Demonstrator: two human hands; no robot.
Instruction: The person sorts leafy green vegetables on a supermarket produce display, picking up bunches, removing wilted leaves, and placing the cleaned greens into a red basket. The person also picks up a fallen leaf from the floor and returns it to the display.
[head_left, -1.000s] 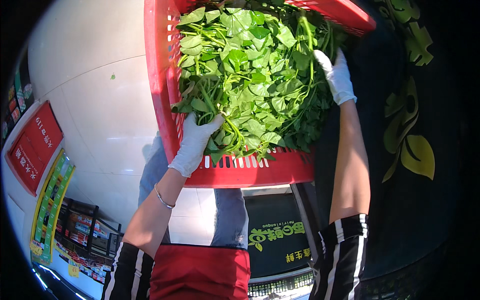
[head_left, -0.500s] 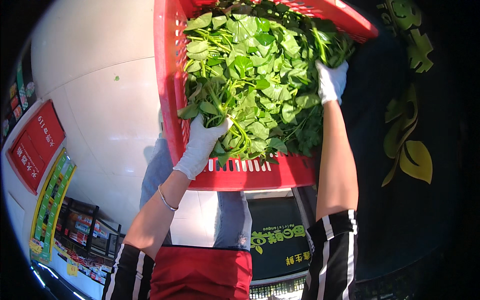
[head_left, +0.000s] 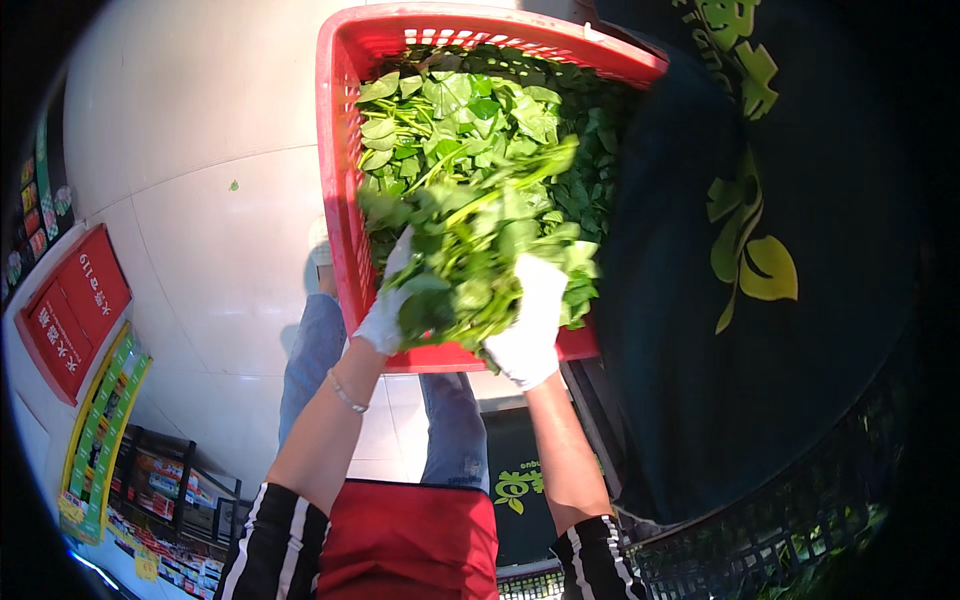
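In white gloves, my left hand (head_left: 384, 318) and my right hand (head_left: 533, 325) grip a bunch of leafy greens (head_left: 470, 265) from both sides, near the front wall of a red plastic basket (head_left: 331, 150). Broad leaves and pale green stems stick up out of the bunch, partly smeared by motion. Leaves hide most of my left fingers. Behind and beneath it, more loose leafy greens (head_left: 450, 110) fill the slotted basket, sunlit at the left and shaded at the right.
A dark cloth (head_left: 690, 400) with yellow-green printing covers the right side. Black crates (head_left: 780, 550) show at the lower right. Light floor tiles (head_left: 200, 150) lie to the left, with a red box (head_left: 75, 310) and a shelf of goods (head_left: 165, 490) beyond.
My right hand has come left and toward me from the basket's right side, joining my left at the bunch. The basket appears shifted in view, and the dark cloth covers its right edge.
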